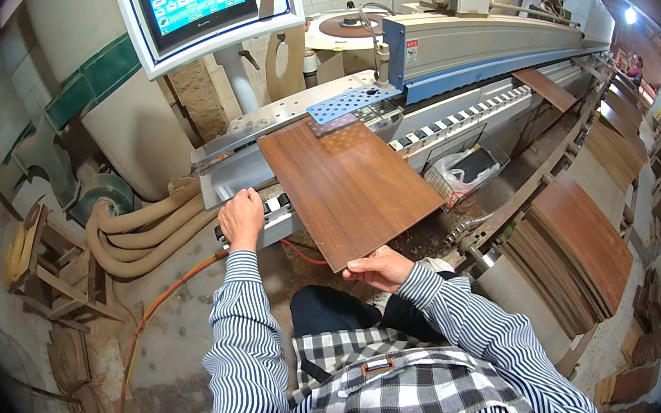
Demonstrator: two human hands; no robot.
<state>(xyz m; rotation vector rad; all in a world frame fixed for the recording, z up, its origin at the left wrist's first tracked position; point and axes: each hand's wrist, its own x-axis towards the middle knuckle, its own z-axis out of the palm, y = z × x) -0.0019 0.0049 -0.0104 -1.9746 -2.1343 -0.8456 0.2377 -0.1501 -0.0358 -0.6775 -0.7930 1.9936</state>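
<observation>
A brown wooden board lies across the near side of a long machine, its far end close to a blue plate with holes and its near end jutting out toward the person. The right hand pinches the board's near edge by the left corner, thumb on top and fingers beneath. The left hand is left of the board, fingers curled, by the end of a rail; only its back shows, so I cannot tell whether it grips anything. A screen stands at the upper left, above thick tan hoses. To the right, a wire basket holds a white plastic bag, and a second brown board lies farther along the machine. Stacked boards lie nearer, at the right.
</observation>
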